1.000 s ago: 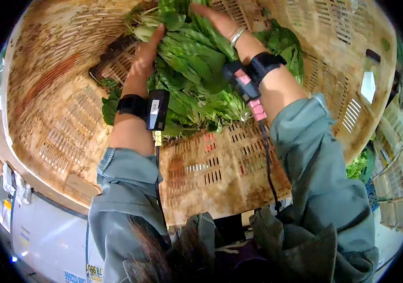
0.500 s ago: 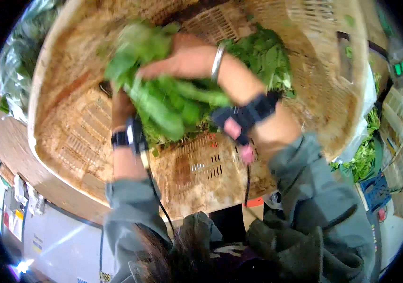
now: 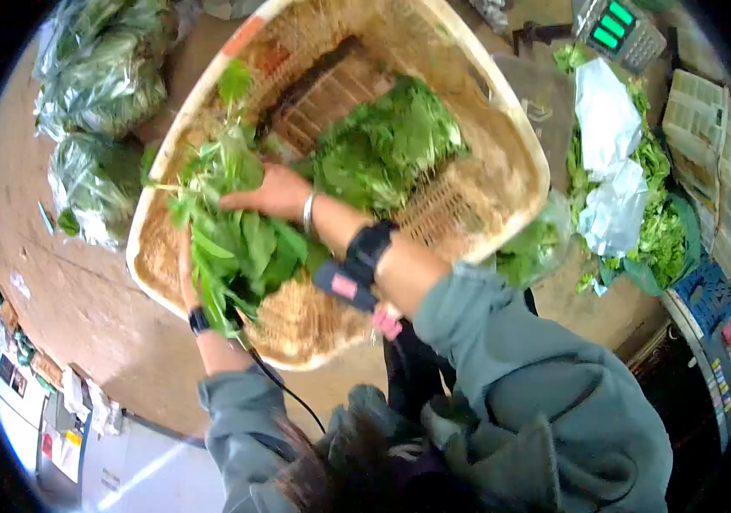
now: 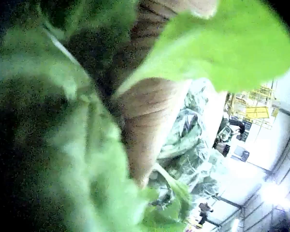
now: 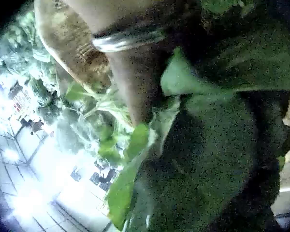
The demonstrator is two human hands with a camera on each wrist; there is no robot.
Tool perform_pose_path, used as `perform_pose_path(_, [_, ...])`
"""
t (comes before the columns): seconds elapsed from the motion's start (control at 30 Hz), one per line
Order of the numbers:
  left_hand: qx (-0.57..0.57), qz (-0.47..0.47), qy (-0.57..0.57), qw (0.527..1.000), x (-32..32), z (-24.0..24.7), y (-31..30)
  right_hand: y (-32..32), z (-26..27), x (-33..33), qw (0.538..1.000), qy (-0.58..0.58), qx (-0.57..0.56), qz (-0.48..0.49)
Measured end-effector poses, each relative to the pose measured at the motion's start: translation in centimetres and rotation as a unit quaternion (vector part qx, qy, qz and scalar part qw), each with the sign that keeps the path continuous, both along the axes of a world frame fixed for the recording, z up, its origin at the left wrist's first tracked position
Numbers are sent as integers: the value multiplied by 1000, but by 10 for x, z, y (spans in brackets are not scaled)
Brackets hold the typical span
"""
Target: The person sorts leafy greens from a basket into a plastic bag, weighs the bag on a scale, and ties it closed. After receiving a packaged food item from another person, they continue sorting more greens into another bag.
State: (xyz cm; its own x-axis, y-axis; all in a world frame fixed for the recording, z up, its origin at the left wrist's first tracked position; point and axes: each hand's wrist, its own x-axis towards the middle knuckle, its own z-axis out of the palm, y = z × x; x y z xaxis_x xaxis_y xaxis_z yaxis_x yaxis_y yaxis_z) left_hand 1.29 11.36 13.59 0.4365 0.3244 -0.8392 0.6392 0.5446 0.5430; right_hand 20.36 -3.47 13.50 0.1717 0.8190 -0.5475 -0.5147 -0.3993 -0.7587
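A leafy green bunch (image 3: 250, 244) is held between both hands over the left side of the worn basket (image 3: 530, 137). The right hand (image 3: 276, 192) grips it from above and the right, thumb laid across the stems. Against its left side lies the left hand (image 3: 186, 269), its fingers largely covered by leaves. Close up in the left wrist view, leaves (image 4: 222, 46) surround the left hand (image 4: 147, 108). In the right wrist view the right hand (image 5: 135, 82) is among big leaves (image 5: 198, 159). More greens (image 3: 391, 145) lie inside the basket.
Bagged greens (image 3: 105, 85) lie on the brown surface (image 3: 83, 299) at the left. To the right are more greens (image 3: 660, 205) under pale plastic (image 3: 609, 128), a scale with green digits (image 3: 618, 30), a blue crate (image 3: 703, 295) and pale trays (image 3: 699, 111).
The held bunch and both hands have shifted left, toward the basket's left rim. The head view has turned and now takes in more surroundings. Other greens stay behind in the basket.
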Motion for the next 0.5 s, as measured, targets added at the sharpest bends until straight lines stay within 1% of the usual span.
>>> perform_pose_path(0.03, [1,-11,5,1000,2,2,0,-14,17,3,999,-44,-8,-13])
perform_pose_path(0.1, [7,-26,21,999,-5,7,-7,-37,29,4,995,-75,62,-29])
perform_pose_path(0.17, [12,-42,45,998,-20,8,-18,-62,21,8,995,87,35,-24])
perform_pose_path(0.2, [21,-53,48,997,-12,28,-21,-76,27,7,993,109,37,-15])
perform_pose_path(0.23, [114,-86,38,989,3,56,-42,-91,40,5,986,118,88,-81])
perform_pose_path(0.27, [196,-118,22,973,16,82,-75,-104,44,2,977,173,87,-92])
perform_pose_path(0.3, [263,-151,-5,953,22,95,-109,-121,47,2,966,222,75,-110])
perform_pose_path(0.33, [126,-8,-10,992,-1,83,-111,-134,53,6,962,252,65,-86])
perform_pose_path(0.37, [-25,128,2,992,-20,67,-114,-144,47,-1,981,182,3,-61])
perform_pose_path(0.4, [-10,128,76,989,-6,82,-129,-152,70,3,997,54,-22,-47])
perform_pose_path(0.43, [63,150,57,985,7,120,-165,-166,87,2,994,63,25,-87])
perform_pose_path(0.47, [47,115,81,989,12,143,-176,-184,92,-5,997,35,-18,-60])
perform_pose_path(0.5, [34,64,70,995,8,154,-181,-210,116,1,998,11,-21,-58])
